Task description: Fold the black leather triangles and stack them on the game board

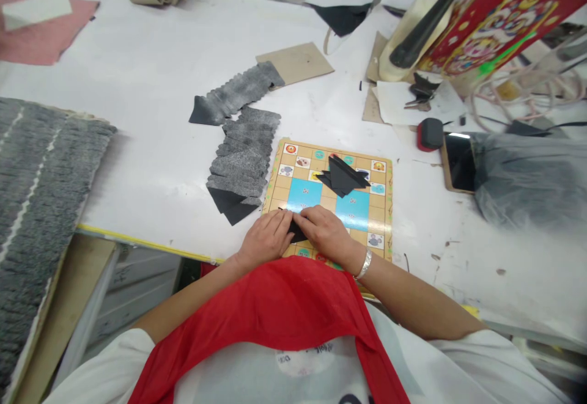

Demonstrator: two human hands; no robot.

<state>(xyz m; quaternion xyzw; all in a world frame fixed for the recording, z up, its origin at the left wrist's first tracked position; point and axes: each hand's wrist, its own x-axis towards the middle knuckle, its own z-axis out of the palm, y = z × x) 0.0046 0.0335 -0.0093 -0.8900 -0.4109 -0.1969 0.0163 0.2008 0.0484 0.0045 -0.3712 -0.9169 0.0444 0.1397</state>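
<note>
A small black piece [297, 231] lies on the near edge of a colourful game board [383, 208], which sits on the white worktop [151, 165] close to the person's body. Both hands meet over it. The work looks like folding or creasing. To do it well, the edges probably need lining up before any pressure goes on, one hand pinning the piece flat against the board while the other runs the crease, so the thin material does not slip or fold crooked.

The left hand [268, 239] comes in from the near left, knuckles up, fingers curled down and closed onto the left part of the piece. The right hand [323, 228], with a silver bracelet [364, 264] on the wrist, reaches in from the near right, its fingers drawn together and pressing on the right part. The fingertips of both hands nearly touch.

Further back on the board rests a little heap of black pieces [343, 175]. To its left, overlapping grey and black pieces [241, 165] trail across the worktop.
</note>
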